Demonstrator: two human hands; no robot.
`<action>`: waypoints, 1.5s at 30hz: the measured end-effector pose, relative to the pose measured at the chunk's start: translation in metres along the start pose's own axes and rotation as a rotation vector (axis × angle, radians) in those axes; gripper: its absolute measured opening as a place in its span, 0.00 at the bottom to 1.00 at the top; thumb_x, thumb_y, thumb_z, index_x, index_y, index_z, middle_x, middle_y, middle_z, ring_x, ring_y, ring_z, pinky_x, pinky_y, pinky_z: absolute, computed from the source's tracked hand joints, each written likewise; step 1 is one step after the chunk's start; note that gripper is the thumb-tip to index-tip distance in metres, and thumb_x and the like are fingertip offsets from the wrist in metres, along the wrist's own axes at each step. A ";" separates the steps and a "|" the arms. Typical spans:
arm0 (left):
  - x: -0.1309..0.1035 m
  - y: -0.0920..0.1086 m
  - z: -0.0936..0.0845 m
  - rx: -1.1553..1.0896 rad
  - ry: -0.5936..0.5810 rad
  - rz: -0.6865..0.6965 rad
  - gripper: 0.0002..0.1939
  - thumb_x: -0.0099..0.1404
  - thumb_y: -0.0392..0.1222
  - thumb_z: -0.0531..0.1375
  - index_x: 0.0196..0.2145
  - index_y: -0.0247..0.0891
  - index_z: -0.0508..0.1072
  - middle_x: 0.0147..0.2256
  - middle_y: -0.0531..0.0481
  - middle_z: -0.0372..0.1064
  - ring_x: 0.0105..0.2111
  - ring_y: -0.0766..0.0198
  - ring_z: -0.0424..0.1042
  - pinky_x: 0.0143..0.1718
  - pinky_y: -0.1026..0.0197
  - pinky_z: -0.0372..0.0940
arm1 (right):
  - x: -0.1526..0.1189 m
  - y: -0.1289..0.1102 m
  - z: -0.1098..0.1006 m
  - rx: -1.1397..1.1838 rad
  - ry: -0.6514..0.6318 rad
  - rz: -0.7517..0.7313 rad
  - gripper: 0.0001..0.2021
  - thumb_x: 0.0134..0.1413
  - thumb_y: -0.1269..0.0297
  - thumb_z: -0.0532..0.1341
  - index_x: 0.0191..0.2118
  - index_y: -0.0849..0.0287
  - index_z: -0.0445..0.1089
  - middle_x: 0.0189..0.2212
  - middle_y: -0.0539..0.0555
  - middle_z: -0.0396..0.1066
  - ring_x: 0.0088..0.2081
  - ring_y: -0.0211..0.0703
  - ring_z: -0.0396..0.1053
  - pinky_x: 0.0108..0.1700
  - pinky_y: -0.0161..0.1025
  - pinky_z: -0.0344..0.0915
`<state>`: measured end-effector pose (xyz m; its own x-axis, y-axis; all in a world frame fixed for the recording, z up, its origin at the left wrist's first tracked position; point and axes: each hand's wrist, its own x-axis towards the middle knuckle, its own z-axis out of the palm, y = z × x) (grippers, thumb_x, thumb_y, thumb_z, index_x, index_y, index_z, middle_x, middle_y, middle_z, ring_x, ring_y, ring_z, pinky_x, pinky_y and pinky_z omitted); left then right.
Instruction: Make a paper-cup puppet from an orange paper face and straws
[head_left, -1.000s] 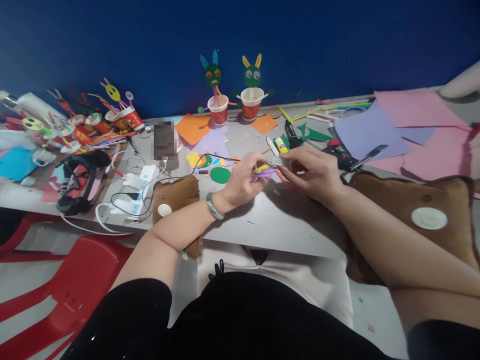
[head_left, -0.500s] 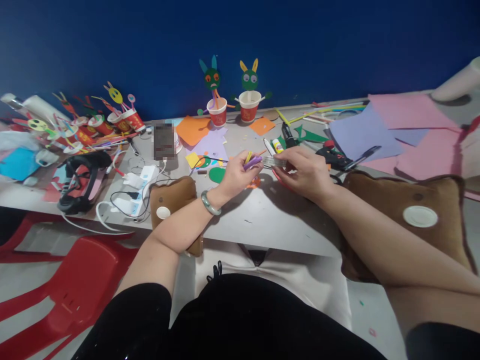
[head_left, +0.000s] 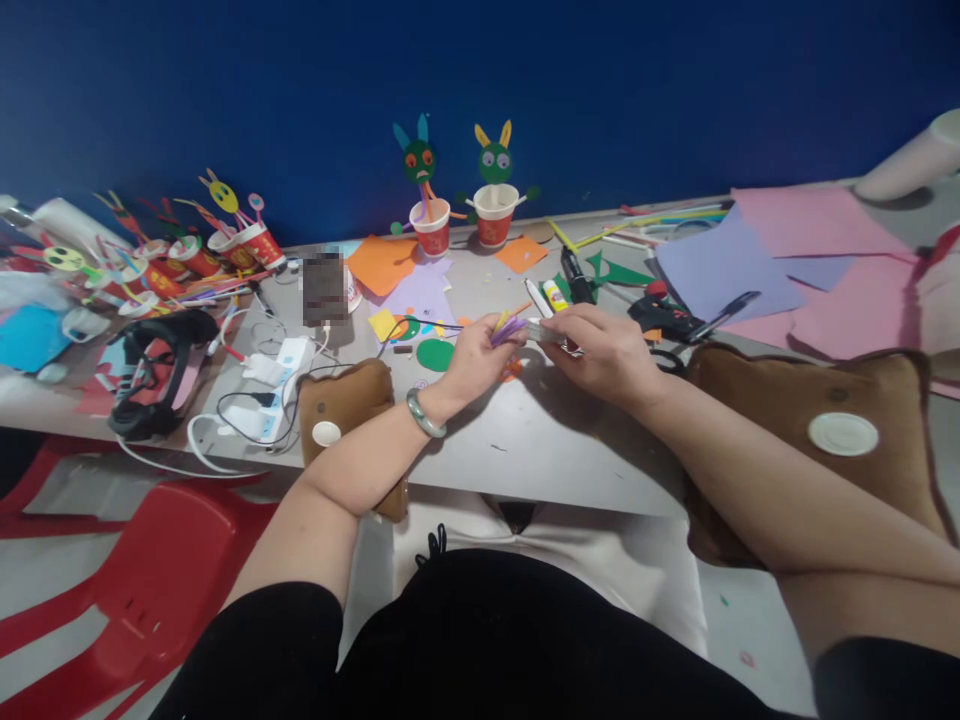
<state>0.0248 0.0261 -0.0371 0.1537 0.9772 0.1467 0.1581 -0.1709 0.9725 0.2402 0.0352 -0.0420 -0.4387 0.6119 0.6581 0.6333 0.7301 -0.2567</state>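
My left hand (head_left: 477, 366) is closed on a small bunch of purple and yellow strips (head_left: 509, 331), whose tips fan out above the thumb. Pinched in the fingers of my right hand (head_left: 604, 352) is a clear greyish flat piece (head_left: 537, 332); its kind is not plain. That piece reaches across to the strips, and whether they touch I cannot tell. Beneath the hands lie orange paper bits (head_left: 512, 369), partly covered. A green paper oval (head_left: 434, 355) rests just left of my left hand. Beyond my right hand are a glue stick (head_left: 555, 295) and a black tool (head_left: 577, 273).
Two red paper cups (head_left: 432, 232) with green paper heads stand by the blue wall. Purple paper (head_left: 724, 265) and pink paper (head_left: 832, 235) spread at right. Brown cushions (head_left: 772, 400) hang over the table edge. A power strip (head_left: 285, 385) with cables and a headset (head_left: 161, 370) sit at left.
Both hands have shifted slightly nearer to me. The purple strips now fan out more, and the clear piece sits further inside my right fingers. The camera view has tilted a little.
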 end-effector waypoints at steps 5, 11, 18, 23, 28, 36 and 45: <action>0.003 0.000 0.002 0.008 -0.037 0.015 0.13 0.70 0.34 0.65 0.29 0.41 0.67 0.29 0.54 0.70 0.33 0.64 0.69 0.40 0.59 0.67 | -0.002 0.005 0.002 -0.004 -0.024 0.000 0.08 0.69 0.63 0.65 0.47 0.55 0.82 0.44 0.62 0.84 0.41 0.54 0.81 0.37 0.45 0.74; 0.005 0.000 0.001 0.150 0.019 -0.010 0.14 0.70 0.36 0.66 0.30 0.42 0.66 0.29 0.55 0.70 0.33 0.63 0.68 0.39 0.59 0.65 | -0.004 0.007 0.004 -0.088 -0.032 -0.018 0.10 0.71 0.62 0.63 0.48 0.58 0.82 0.43 0.62 0.83 0.39 0.52 0.80 0.36 0.44 0.72; 0.000 0.006 -0.009 0.451 -0.103 0.066 0.09 0.67 0.27 0.60 0.37 0.38 0.79 0.36 0.48 0.81 0.37 0.60 0.78 0.44 0.58 0.69 | -0.004 0.003 0.001 -0.126 -0.109 -0.026 0.11 0.71 0.63 0.62 0.50 0.58 0.82 0.44 0.64 0.82 0.40 0.55 0.79 0.34 0.45 0.68; -0.001 0.007 -0.008 0.742 -0.184 0.129 0.13 0.65 0.26 0.59 0.43 0.37 0.79 0.42 0.43 0.83 0.43 0.55 0.79 0.49 0.55 0.70 | -0.004 -0.003 0.002 -0.220 -0.110 -0.111 0.11 0.72 0.65 0.61 0.48 0.60 0.82 0.43 0.63 0.83 0.38 0.54 0.79 0.33 0.45 0.65; 0.000 0.008 -0.005 0.768 -0.216 0.107 0.08 0.65 0.28 0.61 0.39 0.39 0.73 0.41 0.44 0.80 0.41 0.56 0.76 0.46 0.55 0.68 | -0.005 -0.005 0.004 -0.232 -0.126 -0.086 0.10 0.71 0.64 0.61 0.45 0.59 0.81 0.40 0.62 0.83 0.35 0.52 0.78 0.32 0.45 0.64; 0.003 0.013 -0.008 0.500 -0.141 0.052 0.16 0.61 0.28 0.65 0.30 0.43 0.62 0.29 0.55 0.69 0.32 0.63 0.69 0.39 0.59 0.62 | -0.002 -0.002 0.001 -0.002 -0.054 -0.054 0.08 0.70 0.64 0.64 0.47 0.59 0.80 0.40 0.61 0.83 0.33 0.49 0.77 0.36 0.44 0.71; 0.003 0.013 -0.014 0.218 -0.142 0.052 0.11 0.68 0.34 0.65 0.29 0.40 0.69 0.26 0.57 0.67 0.27 0.67 0.65 0.33 0.61 0.60 | 0.001 0.001 -0.007 0.109 -0.016 0.050 0.10 0.69 0.58 0.67 0.48 0.56 0.82 0.41 0.58 0.83 0.29 0.45 0.74 0.34 0.44 0.70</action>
<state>0.0136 0.0283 -0.0214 0.3000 0.9414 0.1539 0.3508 -0.2589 0.8999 0.2447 0.0344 -0.0371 -0.4187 0.6528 0.6313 0.5820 0.7265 -0.3652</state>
